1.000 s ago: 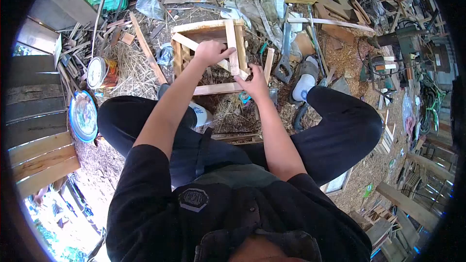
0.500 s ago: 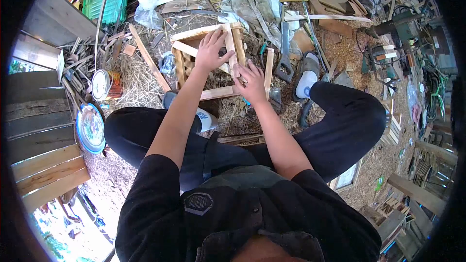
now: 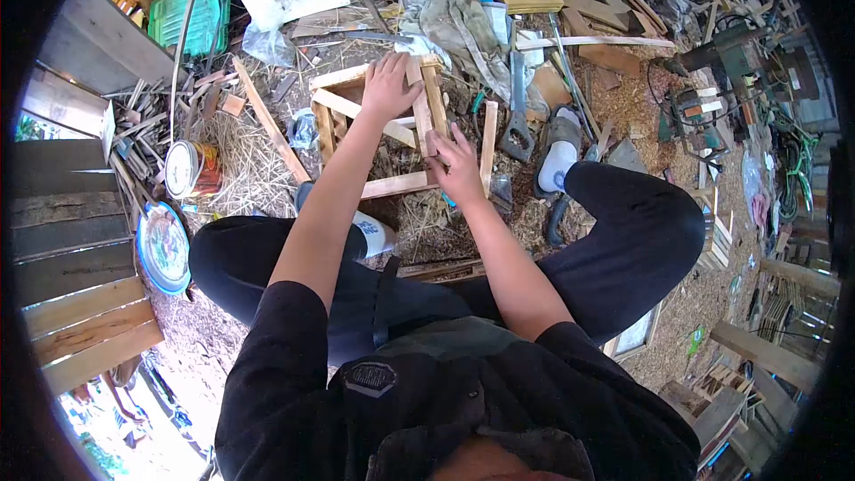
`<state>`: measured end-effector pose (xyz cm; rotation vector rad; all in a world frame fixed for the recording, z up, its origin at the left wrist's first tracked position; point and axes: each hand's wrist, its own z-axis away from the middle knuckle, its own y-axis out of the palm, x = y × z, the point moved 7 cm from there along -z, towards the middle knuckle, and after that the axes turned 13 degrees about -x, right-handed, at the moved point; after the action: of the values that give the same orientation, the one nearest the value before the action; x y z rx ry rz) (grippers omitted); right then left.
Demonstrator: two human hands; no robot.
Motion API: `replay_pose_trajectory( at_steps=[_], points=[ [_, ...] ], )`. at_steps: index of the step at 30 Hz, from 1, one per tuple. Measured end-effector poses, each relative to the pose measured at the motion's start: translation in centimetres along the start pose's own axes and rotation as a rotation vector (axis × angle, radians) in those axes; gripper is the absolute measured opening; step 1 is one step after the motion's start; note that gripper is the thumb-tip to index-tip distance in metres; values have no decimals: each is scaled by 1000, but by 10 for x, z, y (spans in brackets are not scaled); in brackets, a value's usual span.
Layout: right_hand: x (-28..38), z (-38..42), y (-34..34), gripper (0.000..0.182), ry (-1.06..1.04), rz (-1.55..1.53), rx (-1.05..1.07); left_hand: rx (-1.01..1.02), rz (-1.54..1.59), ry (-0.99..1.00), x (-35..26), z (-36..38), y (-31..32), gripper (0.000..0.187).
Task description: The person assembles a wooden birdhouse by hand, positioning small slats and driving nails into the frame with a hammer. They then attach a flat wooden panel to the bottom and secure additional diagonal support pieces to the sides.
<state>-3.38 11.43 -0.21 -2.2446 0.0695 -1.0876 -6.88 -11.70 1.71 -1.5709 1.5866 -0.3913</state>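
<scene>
A small frame of pale wooden strips [image 3: 396, 185] stands on the ground between my feet. My left hand [image 3: 390, 89] lies with fingers spread on its far side, touching the upper end of a loose-looking wooden strip [image 3: 421, 114]. Near that strip's lower end is my right hand [image 3: 457, 166], its thumb and fingers apart and the fingertips against the wood. Another strip [image 3: 489, 144] stands up at the frame's right side. A diagonal strip [image 3: 341, 104] crosses the frame's left part.
A handsaw [image 3: 517, 116] lies right of the frame, beside my shoe. Left are a long wooden strip [image 3: 267, 125], a paint can [image 3: 184, 169] and a round blue-rimmed lid [image 3: 164, 248]. A machine [image 3: 704, 111] stands at the right among wood shavings.
My left hand has moved slightly up toward the far end of the strip. My right hand's fingers have spread more, near the strip's lower end. The view has shifted slightly.
</scene>
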Motion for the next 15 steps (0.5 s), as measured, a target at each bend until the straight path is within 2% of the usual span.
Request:
replay_pose_trajectory(
  at_steps=[2,8,15],
  points=[
    [0,-2,0,56,21,-44,-3,66,22,-25,7,-2,8,73],
    [1,-2,-2,58,4,-74,-15,-7,20,5,12,1,12,74],
    [-5,1,-1,57,35,-53,-10,71,63,-44,13,1,19,73]
  ],
)
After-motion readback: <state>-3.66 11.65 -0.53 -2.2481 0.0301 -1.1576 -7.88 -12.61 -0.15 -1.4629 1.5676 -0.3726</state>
